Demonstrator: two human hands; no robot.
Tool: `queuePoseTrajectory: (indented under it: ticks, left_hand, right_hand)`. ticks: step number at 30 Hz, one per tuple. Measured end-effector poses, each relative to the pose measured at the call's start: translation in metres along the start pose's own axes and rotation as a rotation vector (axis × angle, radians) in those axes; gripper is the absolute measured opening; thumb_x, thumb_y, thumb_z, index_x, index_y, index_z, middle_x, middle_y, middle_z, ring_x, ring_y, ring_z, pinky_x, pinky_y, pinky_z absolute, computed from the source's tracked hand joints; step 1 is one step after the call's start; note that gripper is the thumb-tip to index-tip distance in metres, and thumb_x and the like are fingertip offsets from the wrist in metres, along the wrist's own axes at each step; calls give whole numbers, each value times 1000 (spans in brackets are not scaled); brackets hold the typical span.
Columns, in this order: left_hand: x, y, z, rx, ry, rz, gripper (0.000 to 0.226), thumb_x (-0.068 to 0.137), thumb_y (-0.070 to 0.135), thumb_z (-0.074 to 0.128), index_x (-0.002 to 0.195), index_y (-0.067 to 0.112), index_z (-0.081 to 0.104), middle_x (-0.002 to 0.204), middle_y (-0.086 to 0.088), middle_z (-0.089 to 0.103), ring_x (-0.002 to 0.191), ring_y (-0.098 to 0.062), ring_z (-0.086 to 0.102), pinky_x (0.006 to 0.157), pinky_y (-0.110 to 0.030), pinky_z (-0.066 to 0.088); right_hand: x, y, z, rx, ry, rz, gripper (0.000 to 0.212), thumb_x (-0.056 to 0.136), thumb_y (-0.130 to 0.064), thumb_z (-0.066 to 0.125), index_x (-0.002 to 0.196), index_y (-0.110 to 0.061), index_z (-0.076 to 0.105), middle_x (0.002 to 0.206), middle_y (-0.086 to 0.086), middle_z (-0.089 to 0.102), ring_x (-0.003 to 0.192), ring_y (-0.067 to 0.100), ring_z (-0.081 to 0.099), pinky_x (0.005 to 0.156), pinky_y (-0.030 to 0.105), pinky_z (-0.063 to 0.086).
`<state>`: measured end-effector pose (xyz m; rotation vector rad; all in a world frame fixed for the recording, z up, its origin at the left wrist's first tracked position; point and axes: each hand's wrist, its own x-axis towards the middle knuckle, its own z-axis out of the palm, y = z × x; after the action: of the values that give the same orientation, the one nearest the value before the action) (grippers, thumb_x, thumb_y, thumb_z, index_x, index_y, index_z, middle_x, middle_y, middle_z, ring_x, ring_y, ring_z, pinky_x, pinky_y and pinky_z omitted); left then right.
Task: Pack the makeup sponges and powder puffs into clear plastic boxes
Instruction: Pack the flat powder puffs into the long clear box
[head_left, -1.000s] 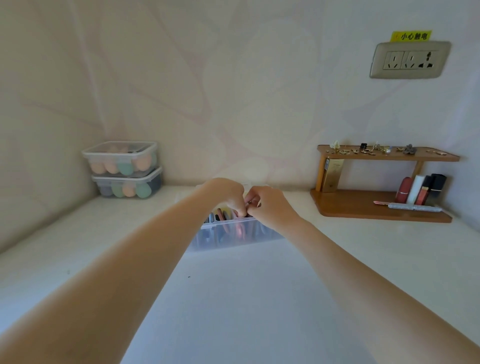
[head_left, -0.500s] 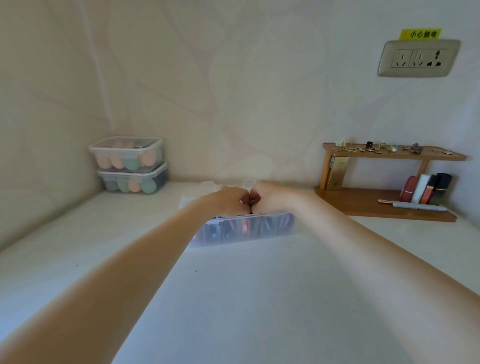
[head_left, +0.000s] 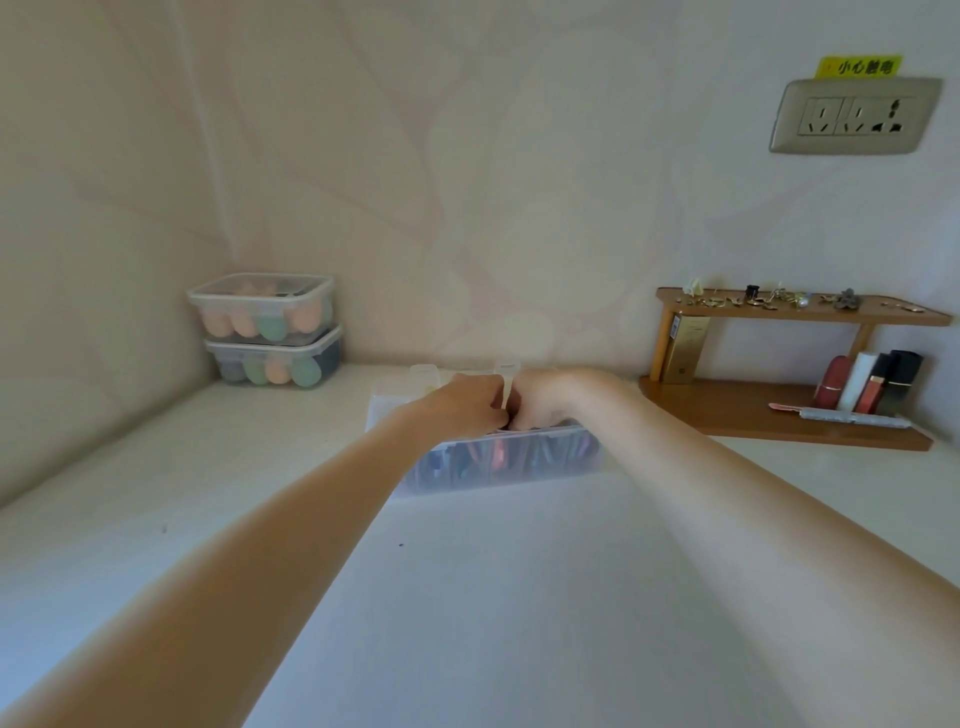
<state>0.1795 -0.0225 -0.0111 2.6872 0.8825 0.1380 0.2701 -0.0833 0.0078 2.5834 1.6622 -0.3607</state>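
- A pale cream wall with a faint leaf pattern (head_left: 467, 182) met a plain side wall in the left corner.
- A white, matte desk (head_left: 493, 597) ran up to both walls.
- A small two-tier wooden shelf (head_left: 737, 415) stood on the desk at right.
- A grey wall socket panel (head_left: 854, 117) sat beneath a yellow warning sticker (head_left: 860, 66).
- Soft, even light.

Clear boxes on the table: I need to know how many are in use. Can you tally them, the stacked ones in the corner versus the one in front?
Stacked in the corner: 2, the upper box and the lower box
In front: 1, the front box
Total: 3
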Motion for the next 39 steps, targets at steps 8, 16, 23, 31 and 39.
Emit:
queuePoseTrajectory:
  ticks: [8,16,23,31,39]
  left_hand:
    - [-11,-2,-14,-55,67,31,29,99,20,34,117,10,55,120,-6,57,90,-22,52,76,-27,39]
    - [-35,-24,-16,-69,-12,94,38,96,7,36,116,19,66,121,-1,64,94,-8,52,90,-21,39]
    - [-32,-62,-32,-237,285,-171,35,98,12,36,127,17,56,137,-7,51,108,-24,55,81,-24,43]
    - [6,-94,-13,-898,315,-471,50,97,35,43,137,5,42,140,-12,46,130,-31,41,113,-42,28]
    - [2,-85,-44,-1223,588,-255,47,97,42,37,127,9,50,115,-8,59,118,-22,49,116,-42,25]
  right_hand:
    - [-9,13,5,244,169,-112,30,91,-23,57,116,-8,64,101,6,62,93,19,52,69,21,37]
    - [-13,16,13,136,299,-235,27,82,2,45,70,-3,69,69,13,59,67,22,52,69,30,45]
    - [-13,54,-16,497,561,11,28,94,-7,45,108,0,69,117,12,67,111,26,59,91,26,41]
    - [22,64,20,1033,438,232,38,93,-26,51,123,-2,50,122,18,58,112,32,55,93,38,43]
    - [11,68,10,1357,325,87,68,95,-46,46,150,-25,14,154,3,27,140,25,30,111,43,24]
